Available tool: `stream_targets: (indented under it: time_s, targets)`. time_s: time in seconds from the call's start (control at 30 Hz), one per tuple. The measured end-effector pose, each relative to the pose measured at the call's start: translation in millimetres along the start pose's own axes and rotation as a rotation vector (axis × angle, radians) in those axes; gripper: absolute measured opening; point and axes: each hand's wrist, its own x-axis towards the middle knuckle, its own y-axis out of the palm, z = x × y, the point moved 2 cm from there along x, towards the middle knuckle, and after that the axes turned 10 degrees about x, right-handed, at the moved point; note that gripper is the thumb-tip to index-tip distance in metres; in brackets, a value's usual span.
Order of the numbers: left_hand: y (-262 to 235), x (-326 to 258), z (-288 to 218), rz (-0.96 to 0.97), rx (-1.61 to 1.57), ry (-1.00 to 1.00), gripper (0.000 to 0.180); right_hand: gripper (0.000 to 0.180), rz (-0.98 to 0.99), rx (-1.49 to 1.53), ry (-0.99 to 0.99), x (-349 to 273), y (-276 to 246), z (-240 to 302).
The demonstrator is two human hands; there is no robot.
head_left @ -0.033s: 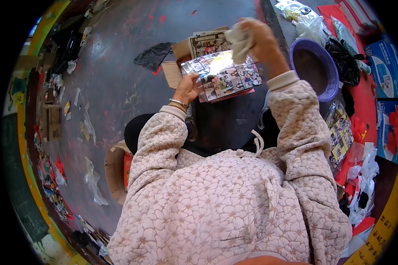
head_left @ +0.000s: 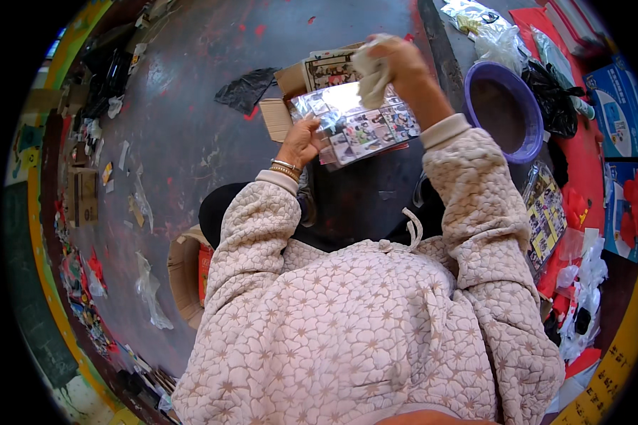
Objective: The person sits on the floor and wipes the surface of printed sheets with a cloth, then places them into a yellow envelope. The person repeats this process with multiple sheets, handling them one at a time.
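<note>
A glossy sheet covered in small photos (head_left: 365, 131) is tilted in front of me, light glaring off its upper part. Its left edge is gripped by my left hand (head_left: 301, 144), thumb on top. My right hand (head_left: 407, 67), slightly blurred, clutches a pale, crumpled cloth (head_left: 373, 74) over the sheet's upper right. Whether the cloth touches the surface is hard to tell. Behind the sheet, an open cardboard box (head_left: 276, 120) holds another dark-framed picture sheet (head_left: 329, 71).
A purple basin (head_left: 539, 134) of murky water stands to the right. Beyond it lie a black plastic bag (head_left: 554, 106) and blue boxes (head_left: 620, 113). A dark plastic scrap (head_left: 244, 91) lies left of the cardboard box. Another photo sheet (head_left: 546, 216) rests at right.
My right hand has shifted slightly left with the cloth. The left hand keeps its grip, and the photo sheet stays almost in place.
</note>
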Motion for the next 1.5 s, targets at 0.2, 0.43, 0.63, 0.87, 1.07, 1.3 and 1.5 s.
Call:
stream_targets:
  time_s: [0.2,0.43,0.63,0.87,1.07,1.3,1.5]
  targets:
    - [32,-26,-16,0.201,0.139,0.095,0.042,0.030,0.368,-0.656,-0.281,-15,45,-87]
    - [-1,-12,-39,-0.048,0.006,0.243,0.040,0.031,0.430,-1.029,-0.220,-38,30,-93]
    - [4,-10,-24,-0.402,-0.261,0.139,0.032,0.031,0.233,-1.072,0.250,-58,-38,-104]
    - [-24,4,28,-0.321,-0.443,0.040,0.037,0.022,-0.204,0.222,0.688,-76,-71,-178]
    - [-10,-18,27,-0.285,-0.463,0.127,0.036,0.013,-0.123,0.208,0.817,-107,-27,-168]
    - [3,-35,69,0.161,-0.788,0.124,0.048,0.011,-0.001,0.131,0.557,-102,-23,-151]
    - [15,-36,59,-0.176,-0.478,0.063,0.033,0.011,-0.092,-0.447,0.554,-92,-51,-128]
